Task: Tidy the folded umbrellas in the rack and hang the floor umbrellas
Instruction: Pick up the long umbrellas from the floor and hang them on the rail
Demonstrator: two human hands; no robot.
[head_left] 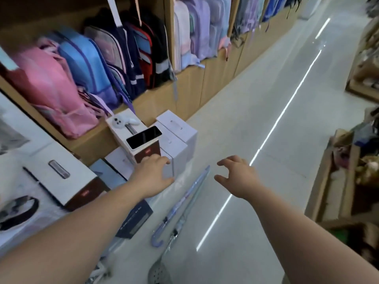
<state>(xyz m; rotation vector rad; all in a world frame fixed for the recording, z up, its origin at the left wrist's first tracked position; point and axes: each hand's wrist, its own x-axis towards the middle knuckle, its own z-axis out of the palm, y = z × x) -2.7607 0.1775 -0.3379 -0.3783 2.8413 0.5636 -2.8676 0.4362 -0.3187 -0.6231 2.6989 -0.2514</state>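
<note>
A long pale-blue umbrella (184, 203) with a hooked lilac handle lies on the shiny floor, tip pointing away from me. A second clear umbrella (174, 238) lies beside it, its handle near the bottom edge. My left hand (152, 177) hovers over the white boxes to the left of the umbrellas, fingers curled, holding nothing. My right hand (239, 177) hangs above the floor to the right of the blue umbrella's tip, fingers spread and empty. No umbrella rack shows in this view.
White boxes (180, 132) stand stacked on the floor with a phone (144, 137) on top. Wooden shelves of backpacks (67, 74) line the left. A dark box (135, 220) lies by the umbrellas. Wooden display bins (336, 181) flank the aisle's right side.
</note>
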